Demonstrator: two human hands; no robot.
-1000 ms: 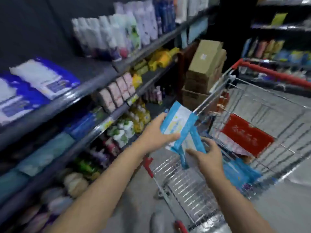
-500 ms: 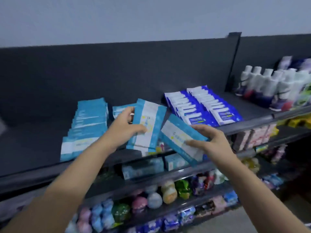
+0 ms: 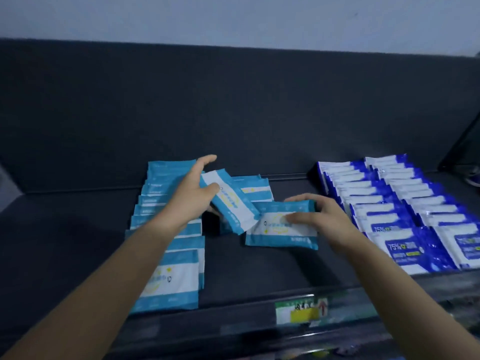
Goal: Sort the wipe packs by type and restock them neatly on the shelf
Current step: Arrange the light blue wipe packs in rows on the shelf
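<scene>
Dark shelf (image 3: 78, 242), grey back panel. Left hand (image 3: 193, 193) pinches a tilted pack (image 3: 228, 201) at centre frame, its long axis running upper left to lower right, just right of the light-blue row (image 3: 168, 276). Right hand (image 3: 322, 216) grips a flat pack (image 3: 280, 232) with its long axis left-right, touching the tilted one. A short back stack (image 3: 255, 190) sits behind, the nearest slot for both. Count: two held packs, roughly ten in the light-blue row, two rows of dark-blue packs (image 3: 405, 203) at right, overlapped so no exact count.

Green-and-yellow price label (image 3: 301, 309) below, pale wall (image 3: 233, 16) above.
</scene>
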